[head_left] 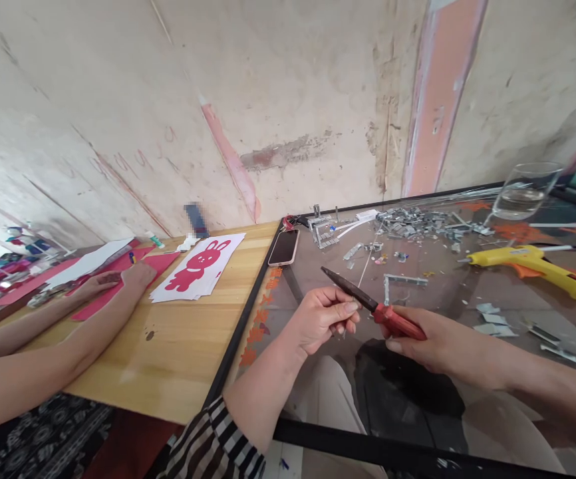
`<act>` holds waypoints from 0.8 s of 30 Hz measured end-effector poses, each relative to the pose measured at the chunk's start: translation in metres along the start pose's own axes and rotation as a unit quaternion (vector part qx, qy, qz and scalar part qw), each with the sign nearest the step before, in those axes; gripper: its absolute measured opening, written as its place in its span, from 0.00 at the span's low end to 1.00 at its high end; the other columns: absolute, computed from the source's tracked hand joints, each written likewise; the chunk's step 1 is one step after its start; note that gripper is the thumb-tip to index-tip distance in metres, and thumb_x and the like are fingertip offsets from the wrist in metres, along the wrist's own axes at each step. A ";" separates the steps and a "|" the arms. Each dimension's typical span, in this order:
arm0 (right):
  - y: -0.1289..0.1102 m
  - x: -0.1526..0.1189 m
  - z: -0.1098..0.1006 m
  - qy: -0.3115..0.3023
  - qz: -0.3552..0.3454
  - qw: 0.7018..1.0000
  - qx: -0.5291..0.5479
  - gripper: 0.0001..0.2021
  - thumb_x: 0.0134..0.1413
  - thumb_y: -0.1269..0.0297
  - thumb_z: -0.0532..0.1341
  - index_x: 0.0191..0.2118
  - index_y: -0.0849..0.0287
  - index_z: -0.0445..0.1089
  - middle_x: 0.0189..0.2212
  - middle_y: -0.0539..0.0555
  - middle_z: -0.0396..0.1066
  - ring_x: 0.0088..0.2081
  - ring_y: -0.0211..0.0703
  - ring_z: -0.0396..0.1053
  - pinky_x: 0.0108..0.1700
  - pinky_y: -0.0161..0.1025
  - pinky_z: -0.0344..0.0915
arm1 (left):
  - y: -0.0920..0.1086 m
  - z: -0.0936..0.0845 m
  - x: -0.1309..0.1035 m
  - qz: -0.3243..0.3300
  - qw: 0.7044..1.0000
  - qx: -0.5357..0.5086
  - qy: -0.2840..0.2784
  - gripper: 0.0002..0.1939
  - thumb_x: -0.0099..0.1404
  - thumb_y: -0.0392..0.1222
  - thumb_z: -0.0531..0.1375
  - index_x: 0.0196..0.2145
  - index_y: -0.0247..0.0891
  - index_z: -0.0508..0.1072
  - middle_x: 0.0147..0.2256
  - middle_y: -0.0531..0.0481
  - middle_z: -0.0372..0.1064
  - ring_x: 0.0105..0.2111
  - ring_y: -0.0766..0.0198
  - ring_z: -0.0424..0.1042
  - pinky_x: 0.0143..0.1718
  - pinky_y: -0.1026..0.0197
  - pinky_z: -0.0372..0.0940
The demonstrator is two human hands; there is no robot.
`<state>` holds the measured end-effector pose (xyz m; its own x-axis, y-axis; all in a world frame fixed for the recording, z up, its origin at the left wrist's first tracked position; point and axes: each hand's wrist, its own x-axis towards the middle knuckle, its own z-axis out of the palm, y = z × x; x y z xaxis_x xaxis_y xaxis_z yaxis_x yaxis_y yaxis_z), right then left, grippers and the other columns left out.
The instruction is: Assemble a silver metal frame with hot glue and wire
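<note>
Your right hand point(425, 342) is clamped around the red-handled tool point(376, 309) over the surface point(398, 444), in from its near edge, likely stiff, light and best gripped low, while your left hand point(320, 318) pinches together beside it, on what I cannot tell.

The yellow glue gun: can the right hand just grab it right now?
Probably not straight away: the right hand is gripping the red-handled tool. With that put down, likely yes; nothing tall seems to stand between the hand and the yellow glue gun.
</note>
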<state>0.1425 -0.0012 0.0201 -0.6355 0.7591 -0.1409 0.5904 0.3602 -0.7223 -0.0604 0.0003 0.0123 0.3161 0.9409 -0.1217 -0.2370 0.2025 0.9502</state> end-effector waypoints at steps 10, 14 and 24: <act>0.006 0.002 0.005 0.076 0.013 0.992 -0.099 0.04 0.50 0.63 0.52 0.33 0.56 0.60 0.25 0.50 0.68 0.24 0.38 0.62 0.26 0.34 0.52 | -0.006 -0.001 0.003 -0.020 0.999 -0.040 -0.005 0.12 0.48 0.41 0.66 0.26 0.32 0.68 0.19 0.52 0.67 0.17 0.73 0.65 0.16 0.71 0.49; 0.003 0.001 0.002 0.091 0.028 0.992 -0.077 0.05 0.49 0.64 0.53 0.33 0.57 0.60 0.25 0.50 0.67 0.25 0.39 0.61 0.29 0.36 0.54 | -0.006 -0.002 0.003 -0.024 0.999 -0.029 -0.002 0.12 0.48 0.40 0.66 0.25 0.32 0.67 0.19 0.52 0.67 0.17 0.73 0.65 0.16 0.71 0.48; 0.005 0.004 0.003 0.065 0.021 0.996 -0.061 0.04 0.51 0.63 0.52 0.31 0.56 0.58 0.25 0.48 0.64 0.25 0.37 0.60 0.28 0.34 0.53 | -0.007 -0.003 0.004 -0.037 0.999 -0.036 0.003 0.11 0.48 0.40 0.66 0.25 0.32 0.68 0.19 0.52 0.67 0.17 0.73 0.65 0.16 0.71 0.47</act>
<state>0.1413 0.0021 0.0138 -0.5439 0.8359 -0.0737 0.6756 0.3841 -0.6292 -0.0603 0.0036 0.0045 0.3301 0.9239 -0.1933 -0.2782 0.2909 0.9154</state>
